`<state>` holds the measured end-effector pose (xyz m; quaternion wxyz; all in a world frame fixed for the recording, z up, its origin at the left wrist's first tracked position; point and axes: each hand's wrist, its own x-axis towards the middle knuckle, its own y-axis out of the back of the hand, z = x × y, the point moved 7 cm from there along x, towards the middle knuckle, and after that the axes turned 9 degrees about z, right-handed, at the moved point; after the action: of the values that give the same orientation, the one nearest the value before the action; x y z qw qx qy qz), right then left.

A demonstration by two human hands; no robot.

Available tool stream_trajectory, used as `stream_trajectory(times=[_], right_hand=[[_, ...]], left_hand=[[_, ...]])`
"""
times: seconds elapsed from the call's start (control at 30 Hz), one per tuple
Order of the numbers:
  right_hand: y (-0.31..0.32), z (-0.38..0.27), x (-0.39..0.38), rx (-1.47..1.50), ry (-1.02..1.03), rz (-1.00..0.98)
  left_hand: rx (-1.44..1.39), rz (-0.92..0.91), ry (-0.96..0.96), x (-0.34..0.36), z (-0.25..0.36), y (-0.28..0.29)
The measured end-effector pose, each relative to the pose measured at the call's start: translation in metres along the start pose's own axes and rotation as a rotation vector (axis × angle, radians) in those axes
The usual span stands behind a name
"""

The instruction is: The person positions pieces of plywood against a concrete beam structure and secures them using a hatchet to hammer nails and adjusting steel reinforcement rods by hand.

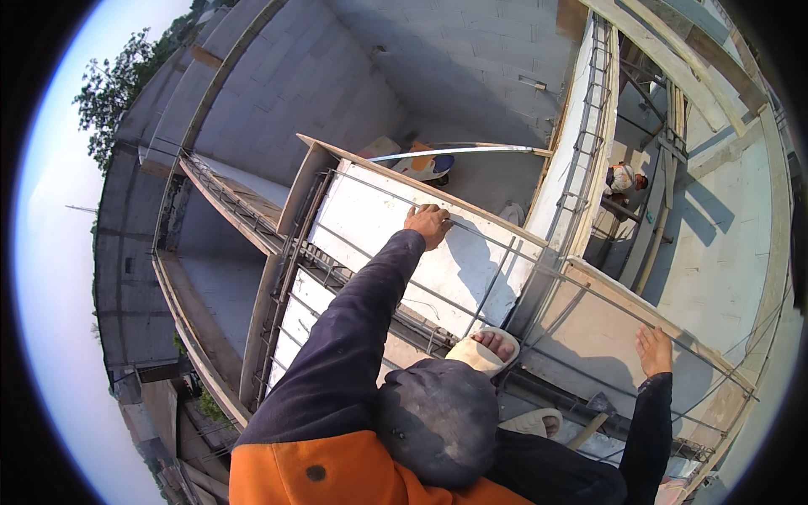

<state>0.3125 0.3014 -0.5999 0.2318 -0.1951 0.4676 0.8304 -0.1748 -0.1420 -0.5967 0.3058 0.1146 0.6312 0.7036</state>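
Observation:
My left hand (429,225) is closed around a thin steel reinforcing bar (383,190) near the far edge of a white formwork panel (396,244). My right hand (654,349) has its fingers stretched out, close to the wooden edge board (619,305) and the bar along it; I cannot make out anything in it. More thin bars cross the panels between my hands. By my sandalled foot (497,345) runs a long reinforcement cage (412,324). A hatchet or hammer (599,406) with a wooden handle lies beside my other foot (543,422).
Beyond the edge board is a deep room with grey block walls (471,63). A wheelbarrow (427,166) stands on its floor, and a long straight bar (463,152) spans above. Another rebar cage (581,126) runs along the beam at right. Below it, a person (623,178) is near scaffolding poles.

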Motion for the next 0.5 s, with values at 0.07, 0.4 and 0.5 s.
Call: stream_trajectory(times=[0.07,0.4,0.5], right_hand=[[-0.052,-0.002,0.014,0.019,-0.102,0.062],[-0.044,0.017,-0.013,0.789,-0.636,0.267],[-0.07,0.002,-0.054,0.937,-0.779,0.292]], left_hand=[[0.026,0.023,-0.026,0.025,0.015,0.005],[-0.1,0.14,-0.297,0.022,-0.016,-0.046],[-0.011,0.105,-0.342,0.026,0.021,-0.034]])
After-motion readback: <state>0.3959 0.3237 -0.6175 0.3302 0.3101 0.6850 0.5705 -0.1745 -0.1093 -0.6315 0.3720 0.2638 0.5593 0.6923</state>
